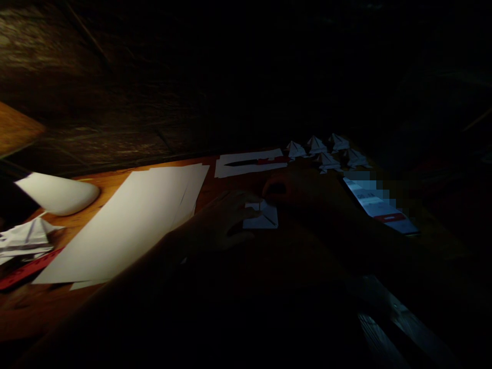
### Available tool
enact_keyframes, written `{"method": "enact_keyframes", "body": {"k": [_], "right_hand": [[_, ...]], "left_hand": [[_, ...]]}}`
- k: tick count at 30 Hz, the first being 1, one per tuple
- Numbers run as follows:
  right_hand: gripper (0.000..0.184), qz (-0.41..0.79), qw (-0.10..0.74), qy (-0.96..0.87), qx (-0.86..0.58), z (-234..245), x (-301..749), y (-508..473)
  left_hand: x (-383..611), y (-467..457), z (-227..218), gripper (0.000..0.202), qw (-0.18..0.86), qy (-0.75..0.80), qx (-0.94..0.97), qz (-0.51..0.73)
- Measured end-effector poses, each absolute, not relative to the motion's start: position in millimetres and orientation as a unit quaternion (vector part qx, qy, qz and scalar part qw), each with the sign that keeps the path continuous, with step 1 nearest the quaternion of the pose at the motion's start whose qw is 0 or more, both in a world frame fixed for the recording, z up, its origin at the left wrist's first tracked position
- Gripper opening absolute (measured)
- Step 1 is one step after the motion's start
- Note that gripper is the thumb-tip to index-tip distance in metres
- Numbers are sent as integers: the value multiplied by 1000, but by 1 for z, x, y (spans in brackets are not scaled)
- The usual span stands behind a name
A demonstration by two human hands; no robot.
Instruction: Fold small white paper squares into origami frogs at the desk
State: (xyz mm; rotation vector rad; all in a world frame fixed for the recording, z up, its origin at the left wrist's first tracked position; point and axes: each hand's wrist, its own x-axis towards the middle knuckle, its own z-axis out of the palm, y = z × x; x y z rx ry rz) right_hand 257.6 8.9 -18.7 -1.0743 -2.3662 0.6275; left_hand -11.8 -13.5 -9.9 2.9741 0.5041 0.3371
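While most of the frame is dark, I can make out my left hand (230, 215) near the centre, its fingers spread and reaching over the left side of a small, white, folded paper square (262, 219). That square lies on the brown wooden worktop (207, 188), just right of frame centre and a little below it, with crease lines showing on top. My right hand (286, 185) is curled just at the square's upper edge, deep in shadow; I cannot tell whether it pinches the paper.

Left of centre, a stack of large, plain white paper sheets (126, 225) runs diagonally, edges not aligned. Above centre, a knife with a dark blade and red handle (246, 163) lies across smaller white paper pieces (226, 172). Right of those, five small, pointed, folded white paper figures (328, 161) sit in a cluster. Below them, a flat phone with a lit bluish screen (378, 205) lies tilted, partly pixelated.

At the left edge: a smooth, rounded white object (65, 195), a larger folded white paper piece with dark lines (26, 238) and a flat red strip (28, 269). Lower right, something shiny (384, 307), too dark to name. Upper left, a rough brown wall (57, 66).
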Motion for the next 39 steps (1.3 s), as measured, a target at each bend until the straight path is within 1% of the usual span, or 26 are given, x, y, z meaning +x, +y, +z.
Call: {"method": "enact_keyframes", "body": {"k": [6,11,20,24,28,33,39], "right_hand": [[16,237,231,-860,-387,-17,258,8],[15,234,226,-859,-395,-14,257,6],[19,225,226,-860,-398,-17,258,7],[18,227,228,-863,-390,-18,258,8],[16,238,234,-863,-380,-21,258,10],[15,242,234,-861,-381,-19,258,8],[17,231,223,-862,-392,-14,257,5]], "left_hand": [[-10,-20,0,47,62,186,975,108],[-9,-22,5,63,91,204,969,101],[-11,-15,-1,53,86,194,973,96],[-10,-16,-3,52,90,200,970,102],[-7,-13,-10,40,100,208,965,127],[-6,-8,-16,39,94,206,962,152],[-6,-9,-13,24,87,199,965,149]]}}
